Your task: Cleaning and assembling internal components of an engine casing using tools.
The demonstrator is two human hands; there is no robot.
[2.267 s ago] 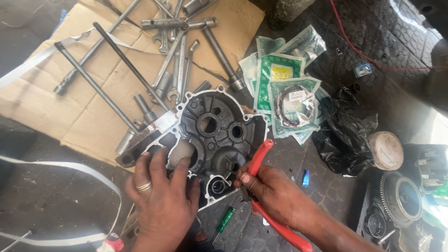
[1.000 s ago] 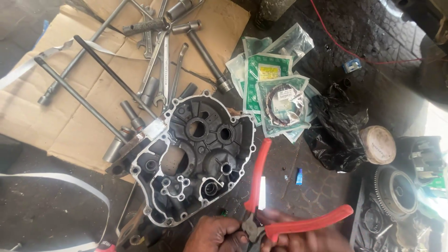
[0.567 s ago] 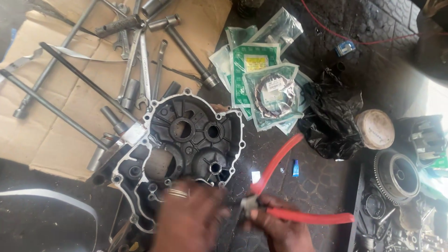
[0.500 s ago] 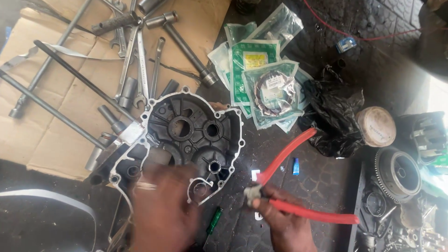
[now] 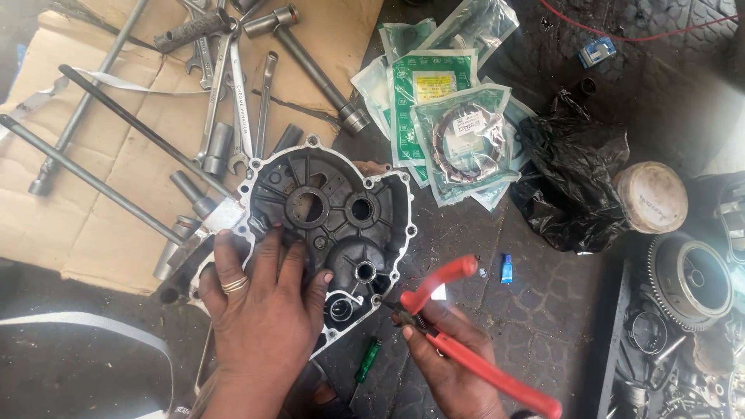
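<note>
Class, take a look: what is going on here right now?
A person's left hand presses flat on a black engine cover lying on the ground. The right hand holds red-handled pliers, their tip at the cover's lower edge. Spanners and long rods lie on cardboard behind; sealed gasket packets lie alongside.

The left hand (image 5: 260, 299) lies palm down and flat, fingers spread and pointing away from the body, the back of the hand facing the camera. A ring sits on one of its fingers. Its wrist and forearm run straight down out of the bottom edge. The right hand (image 5: 446, 357) sits lower and to the right, well apart from the left, with its fingers curled in a closed grip and the thumb pressed along the top. Its forearm leaves the view at the bottom edge.
</note>
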